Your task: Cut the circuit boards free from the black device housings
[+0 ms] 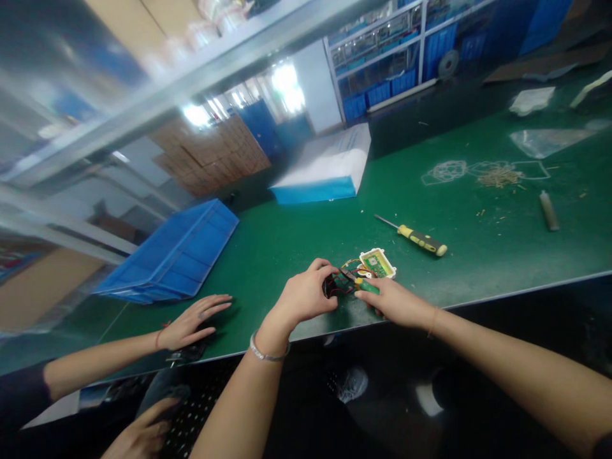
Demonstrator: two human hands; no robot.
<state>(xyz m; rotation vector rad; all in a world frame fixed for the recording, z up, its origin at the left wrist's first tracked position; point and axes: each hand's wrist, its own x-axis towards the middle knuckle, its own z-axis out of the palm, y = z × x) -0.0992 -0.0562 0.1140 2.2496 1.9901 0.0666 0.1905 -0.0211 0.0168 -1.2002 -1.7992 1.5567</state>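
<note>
My left hand (308, 290) is closed round a dark part with thin wires (331, 287), close to the front edge of the green bench. In my right hand (394, 301) are pliers with green and yellow handles (367, 286). Their dark jaws reach in among the red, black and yellow wires beside my left fingers. Just behind the pliers lies an open white housing (378, 262) with a green circuit board inside, and wires run from it toward the dark part. The dark part is mostly hidden by my left fingers.
A yellow-and-black screwdriver (423, 241) lies behind my right hand. Farther back are a white-and-blue box (320, 172), a pile of small brass-coloured pins (500, 175) and a small tube (549, 211). To the left stands a blue crate (172, 252), near a co-worker's hand (191, 324).
</note>
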